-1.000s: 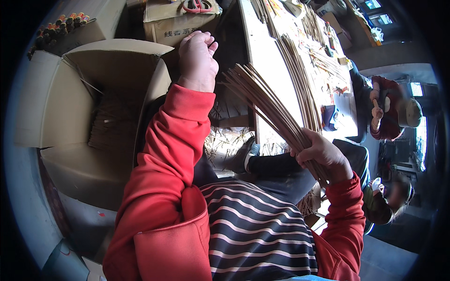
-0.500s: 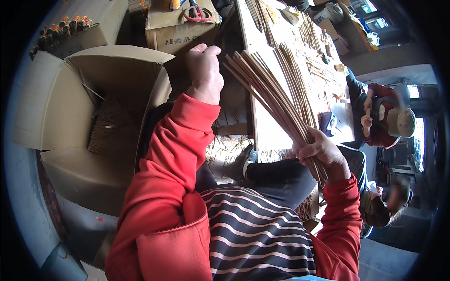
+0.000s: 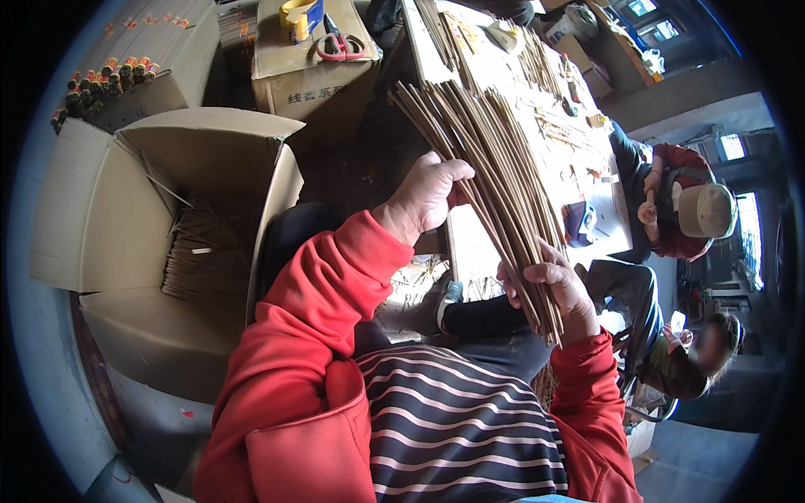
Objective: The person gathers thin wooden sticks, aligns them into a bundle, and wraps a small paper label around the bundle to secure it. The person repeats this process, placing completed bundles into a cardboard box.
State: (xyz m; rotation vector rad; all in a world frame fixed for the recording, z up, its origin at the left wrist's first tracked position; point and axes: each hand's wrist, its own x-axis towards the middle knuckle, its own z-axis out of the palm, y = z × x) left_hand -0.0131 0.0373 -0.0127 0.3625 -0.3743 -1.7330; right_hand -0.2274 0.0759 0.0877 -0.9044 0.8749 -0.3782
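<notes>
A fanned bundle of thin brown incense sticks [image 3: 495,172] slants up and to the left in front of me. My right hand [image 3: 558,289] is closed round its lower end, thumb across the front. At the bundle's left edge is my left hand [image 3: 428,197], its fingers curled in against the sticks and partly hidden behind them. On the left stands an open cardboard box [image 3: 96,210] with a heap of loose incense sticks [image 3: 210,260] inside.
A bright table [image 3: 482,251] with more sticks, a dark blue tape dispenser [image 3: 579,225] and small items lies ahead. Red-handled scissors [image 3: 340,46] rest on a closed carton [image 3: 310,84]. Packed bundles [image 3: 109,80] lie far left. Two people [image 3: 688,201] sit at the right.
My left hand has come down and right from near the closed carton to the bundle's left edge. The bundle has shifted slightly left, with its sticks fanned wider.
</notes>
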